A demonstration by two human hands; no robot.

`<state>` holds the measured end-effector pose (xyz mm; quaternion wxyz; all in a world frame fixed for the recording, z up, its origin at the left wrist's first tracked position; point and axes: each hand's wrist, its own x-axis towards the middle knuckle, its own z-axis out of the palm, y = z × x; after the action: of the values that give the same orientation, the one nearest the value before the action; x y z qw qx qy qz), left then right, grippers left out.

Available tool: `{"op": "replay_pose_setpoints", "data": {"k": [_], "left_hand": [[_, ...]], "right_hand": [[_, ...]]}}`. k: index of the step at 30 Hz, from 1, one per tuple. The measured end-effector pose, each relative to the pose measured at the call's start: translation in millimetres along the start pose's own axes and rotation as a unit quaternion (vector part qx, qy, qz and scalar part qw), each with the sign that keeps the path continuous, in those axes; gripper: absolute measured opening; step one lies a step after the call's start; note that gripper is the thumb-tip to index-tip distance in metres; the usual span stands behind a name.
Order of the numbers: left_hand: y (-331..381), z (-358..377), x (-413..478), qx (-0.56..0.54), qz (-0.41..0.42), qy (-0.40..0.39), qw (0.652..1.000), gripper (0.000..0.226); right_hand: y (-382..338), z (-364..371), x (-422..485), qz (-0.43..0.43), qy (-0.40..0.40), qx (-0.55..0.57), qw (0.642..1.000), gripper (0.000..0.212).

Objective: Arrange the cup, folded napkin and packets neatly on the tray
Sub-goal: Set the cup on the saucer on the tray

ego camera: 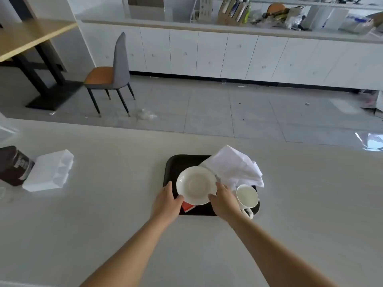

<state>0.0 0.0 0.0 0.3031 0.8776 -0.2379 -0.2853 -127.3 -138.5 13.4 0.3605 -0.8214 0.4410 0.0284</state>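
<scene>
A black tray (176,164) lies on the white table in front of me. A white saucer (195,185) sits over its middle, held on both sides: my left hand (166,200) grips its left rim and my right hand (222,200) its right rim. A red packet (188,207) pokes out from under the saucer's near edge. A white cup (247,196) with its handle toward me stands at the tray's right near corner. A loose, crumpled white napkin (234,167) covers the tray's far right part.
On the table at the left stand a white plastic box (48,170) and a dark package (14,165). Beyond the table's far edge are a grey floor, a chair (113,75) and white cabinets.
</scene>
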Motion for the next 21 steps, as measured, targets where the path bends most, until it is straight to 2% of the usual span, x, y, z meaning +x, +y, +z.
{"op": "replay_pose_setpoints", "data": {"k": [3,6,10,12,17,19,21], "left_hand": [[3.4,2.9,14.4,-0.072,-0.028,-0.01,0.997,0.068],[4.8,8.1,27.4,-0.037,-0.023,-0.011,0.999,0.06],[1.2,14.0,41.5,0.021,-0.013,-0.021,0.999,0.035],[-2.0,16.3,47.3,0.028,-0.011,-0.024,0.999,0.01],[-3.1,18.6,57.6,-0.01,-0.038,-0.004,0.999,0.032],[-2.3,18.0,60.0,-0.018,-0.051,0.001,0.999,0.029],[-4.4,16.6,63.1,-0.012,-0.06,0.014,0.998,0.023]], "right_hand": [[3.1,-1.0,9.7,0.024,0.003,0.044,0.999,0.064],[8.2,0.4,18.9,0.029,0.0,0.057,0.998,0.068],[13.8,4.3,29.3,0.027,0.002,0.035,0.999,0.063],[15.0,6.1,35.4,0.03,0.004,0.038,0.999,0.06],[15.3,9.9,49.4,0.048,0.0,0.057,0.997,0.054],[14.5,11.8,53.2,0.062,-0.001,0.073,0.995,0.051],[12.7,14.8,56.8,0.066,0.0,0.103,0.992,0.04]]}}
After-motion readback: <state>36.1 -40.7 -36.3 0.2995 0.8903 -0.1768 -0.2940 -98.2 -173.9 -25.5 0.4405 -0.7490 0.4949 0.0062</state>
